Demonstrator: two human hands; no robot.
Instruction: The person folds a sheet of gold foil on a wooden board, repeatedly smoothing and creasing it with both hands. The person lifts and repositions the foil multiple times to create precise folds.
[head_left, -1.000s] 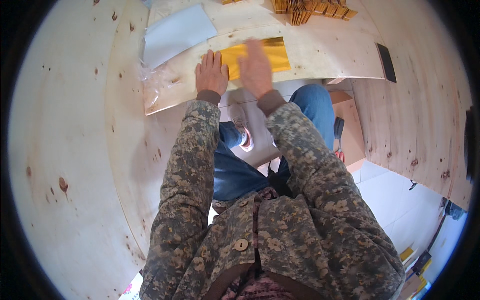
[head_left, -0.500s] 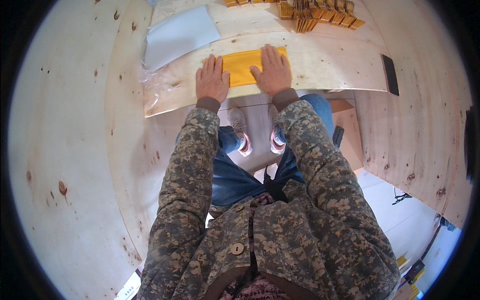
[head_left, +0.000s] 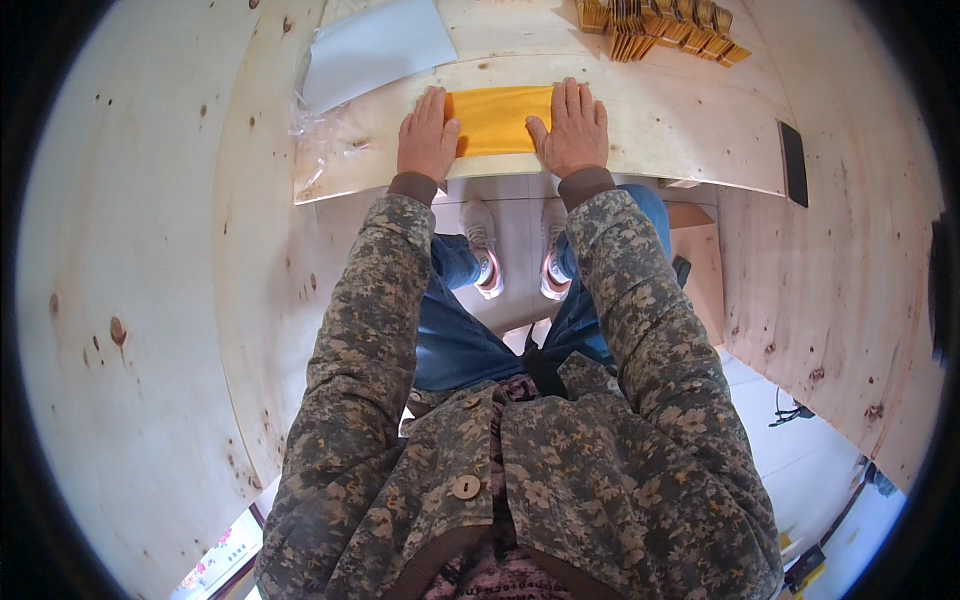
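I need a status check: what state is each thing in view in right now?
Left hand: palm down, fingers extended, at the yellow sheet's left end.
Right hand: palm down, thumb spread, at its right end.
Yellow sheet: spread flat on the wooden bench.
White sheet: lying on the bench, far left.
Golden folded pieces: bunched together, far right.
Cardboard box: below the bench; open or closed, cannot tell.

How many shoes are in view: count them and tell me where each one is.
2. The left shoe and the right shoe are side by side on the floor, below the wooden table. Any others under the tabletop would be hidden.
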